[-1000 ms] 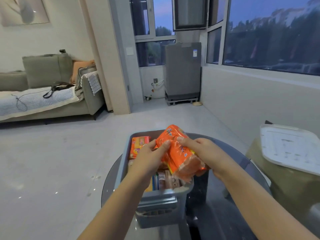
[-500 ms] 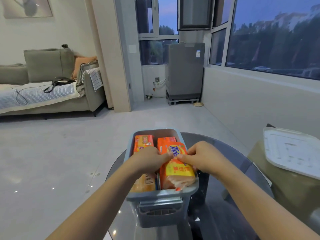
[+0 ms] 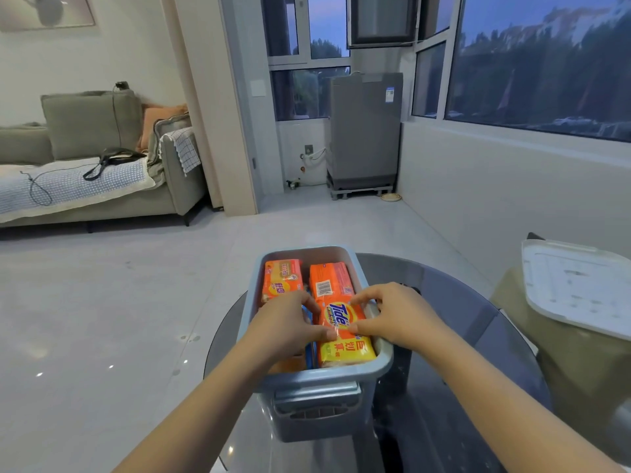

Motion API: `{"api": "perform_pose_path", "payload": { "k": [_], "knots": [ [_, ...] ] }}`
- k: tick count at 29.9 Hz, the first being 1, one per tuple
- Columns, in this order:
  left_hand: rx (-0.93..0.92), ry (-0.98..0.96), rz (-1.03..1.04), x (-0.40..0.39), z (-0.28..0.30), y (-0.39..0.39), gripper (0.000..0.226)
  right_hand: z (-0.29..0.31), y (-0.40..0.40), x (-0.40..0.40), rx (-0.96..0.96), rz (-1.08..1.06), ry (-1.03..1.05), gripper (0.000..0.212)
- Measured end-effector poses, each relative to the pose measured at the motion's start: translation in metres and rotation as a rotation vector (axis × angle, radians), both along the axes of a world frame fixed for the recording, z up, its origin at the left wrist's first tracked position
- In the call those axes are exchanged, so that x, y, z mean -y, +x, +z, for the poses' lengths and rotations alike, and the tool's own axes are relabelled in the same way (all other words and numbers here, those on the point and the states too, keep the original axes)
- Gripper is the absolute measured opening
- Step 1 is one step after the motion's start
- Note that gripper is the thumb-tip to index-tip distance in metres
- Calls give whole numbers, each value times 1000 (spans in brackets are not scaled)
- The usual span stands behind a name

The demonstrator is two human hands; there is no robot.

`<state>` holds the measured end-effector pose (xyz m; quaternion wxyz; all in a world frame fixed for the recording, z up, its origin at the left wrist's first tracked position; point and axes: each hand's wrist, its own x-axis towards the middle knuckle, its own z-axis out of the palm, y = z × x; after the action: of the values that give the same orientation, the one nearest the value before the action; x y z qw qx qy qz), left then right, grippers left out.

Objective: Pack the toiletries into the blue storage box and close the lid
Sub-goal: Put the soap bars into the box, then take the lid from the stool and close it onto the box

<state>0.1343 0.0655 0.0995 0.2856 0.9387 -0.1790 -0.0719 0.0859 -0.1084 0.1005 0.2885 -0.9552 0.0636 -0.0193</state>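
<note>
Both forearms are cut off at the bottom edge, and the left hand (image 3: 290, 322) covers most of what lies in the left-front part of the box (image 3: 321, 373); under it only a thin blue edge and a bit of orange show, can't tell what items these are. Small print on the packs is not readable.

The box is pale blue-grey, rectangular, lid off, standing on the round dark glass worktop (image 3: 444, 387), w/ a moulded handle on its near end. Inside, at the right-front of the box, lies the Tide pack (image 3: 343, 332): orange on top, yellow at its near end, in shiny clear wrap. Left hand pinches its left edge w/ thumb and fingers; right hand (image 3: 392, 315) grips its right side, thumb on top, fingers curled over the far corner. Behind it in the box is another orange pack (image 3: 329, 279) w/ a barcode, and at the box's far left an orange-yellow pack (image 3: 281, 279).

The white lid (image 3: 577, 288) lies right of the box, well apart, on a beige seat (image 3: 546, 353), partly cut by the frame edge.
</note>
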Motion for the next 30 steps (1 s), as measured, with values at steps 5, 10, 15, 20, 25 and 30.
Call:
{"api": "perform_pose_path", "payload": {
  "k": [5, 10, 15, 20, 25, 30],
  "knots": [
    [8, 8, 7, 1, -1, 1, 44, -6, -2, 2, -16, 37, 129, 45],
    [69, -228, 54, 7, 0, -10, 35, -13, -11, 6, 76, 38, 360, 37],
    [173, -459, -3, 34, 3, -32, 22, -19, -30, 23, 311, -92, 463, 23],
    [191, -625, -118, 87, 5, -53, 23, -21, -51, 64, 491, -232, 502, 18],
    [91, -639, -195, 152, -4, -70, 26, -27, -73, 114, 548, -370, 506, 15],
    [-45, -634, -199, 215, -23, -75, 24, -46, -87, 171, 572, -535, 414, 14]
  ]
}}
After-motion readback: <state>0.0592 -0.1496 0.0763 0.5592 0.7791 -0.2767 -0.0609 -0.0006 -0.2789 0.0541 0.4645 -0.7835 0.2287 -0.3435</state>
